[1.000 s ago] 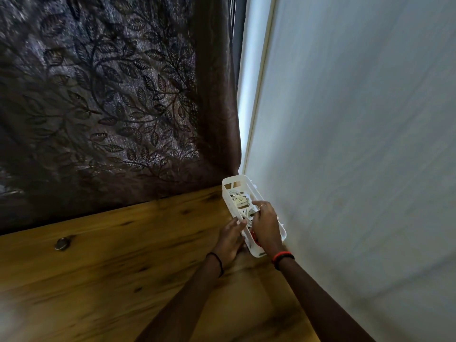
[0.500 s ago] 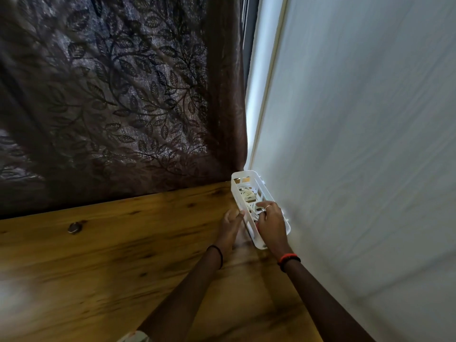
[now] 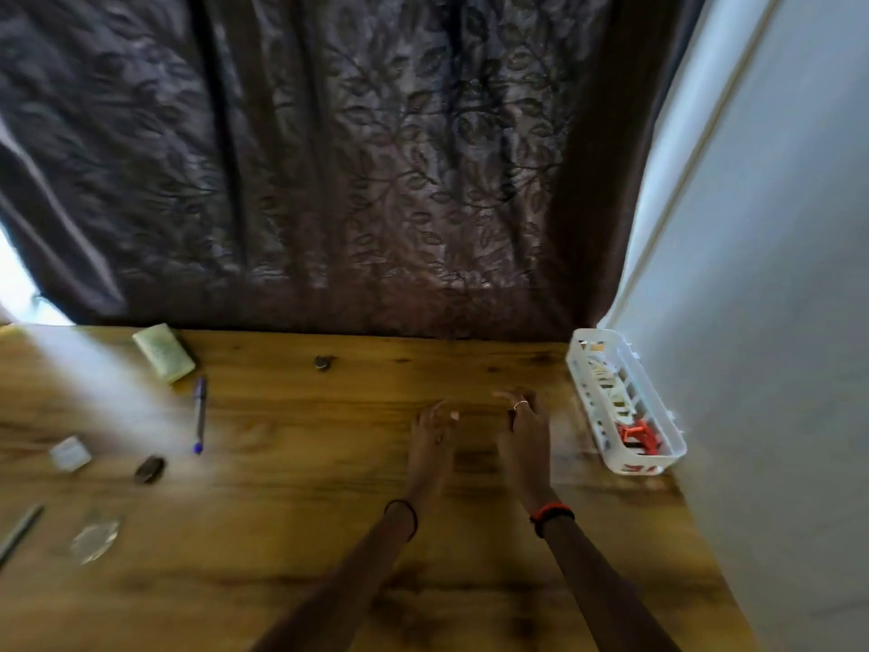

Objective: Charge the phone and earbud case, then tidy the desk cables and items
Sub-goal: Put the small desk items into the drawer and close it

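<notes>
A white slotted basket (image 3: 667,416) stands at the desk's far right against the wall, holding coiled pale cables and a red item (image 3: 639,437). My left hand (image 3: 432,430) and my right hand (image 3: 524,423) hover over the wooden desk (image 3: 329,534) to the left of the basket, both empty with fingers loosely curled. Neither hand touches the basket. The frame is motion-blurred.
On the left lie a pale green box (image 3: 163,352), a blue pen (image 3: 200,414), a small white square case (image 3: 69,453), a dark oval item (image 3: 149,469), a clear round piece (image 3: 94,541) and a thin stick (image 3: 19,531). A dark leaf-patterned curtain (image 3: 376,181) hangs behind.
Both hands have let go of the basket and pulled back to the left over the desk. The view has swung left, showing the desk's left side.
</notes>
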`<state>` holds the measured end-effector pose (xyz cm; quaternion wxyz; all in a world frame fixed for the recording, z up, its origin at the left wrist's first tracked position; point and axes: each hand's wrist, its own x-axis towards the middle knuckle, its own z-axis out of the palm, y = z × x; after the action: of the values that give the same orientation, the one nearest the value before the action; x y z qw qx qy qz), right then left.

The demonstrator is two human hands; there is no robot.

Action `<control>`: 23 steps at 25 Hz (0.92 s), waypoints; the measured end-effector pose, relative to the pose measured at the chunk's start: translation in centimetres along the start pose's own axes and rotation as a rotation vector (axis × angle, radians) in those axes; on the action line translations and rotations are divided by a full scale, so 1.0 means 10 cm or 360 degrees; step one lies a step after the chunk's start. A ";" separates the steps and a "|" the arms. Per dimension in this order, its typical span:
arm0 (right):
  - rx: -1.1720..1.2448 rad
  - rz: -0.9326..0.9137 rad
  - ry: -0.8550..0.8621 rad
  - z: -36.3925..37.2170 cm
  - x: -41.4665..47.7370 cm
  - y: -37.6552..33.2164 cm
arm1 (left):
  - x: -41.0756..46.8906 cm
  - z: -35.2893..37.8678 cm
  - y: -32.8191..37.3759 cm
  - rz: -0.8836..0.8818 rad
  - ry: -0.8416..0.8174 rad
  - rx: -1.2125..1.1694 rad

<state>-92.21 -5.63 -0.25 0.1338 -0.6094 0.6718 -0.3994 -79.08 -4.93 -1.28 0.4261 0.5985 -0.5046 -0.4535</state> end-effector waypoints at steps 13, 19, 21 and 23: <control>0.0463 0.0387 -0.0016 0.81 -1.57 -1.24 | -0.88 -1.89 -0.76 0.0017 0.0171 -0.0242; 0.0589 0.0634 0.0225 0.62 -2.35 -1.14 | -1.64 -1.95 -0.81 -0.0027 0.0058 -0.0438; 0.0775 0.0741 0.0370 0.46 -2.64 -1.04 | -1.95 -1.86 -0.80 0.0002 -0.0048 -0.0562; 0.0950 0.0891 0.0522 0.32 -2.95 -0.93 | -2.30 -1.72 -0.88 -0.0002 -0.0267 -0.0516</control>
<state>-76.97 21.10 -4.87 0.2986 -0.2670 0.6785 -0.6158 -62.23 19.84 -3.33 0.4730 0.4823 -0.4584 -0.5775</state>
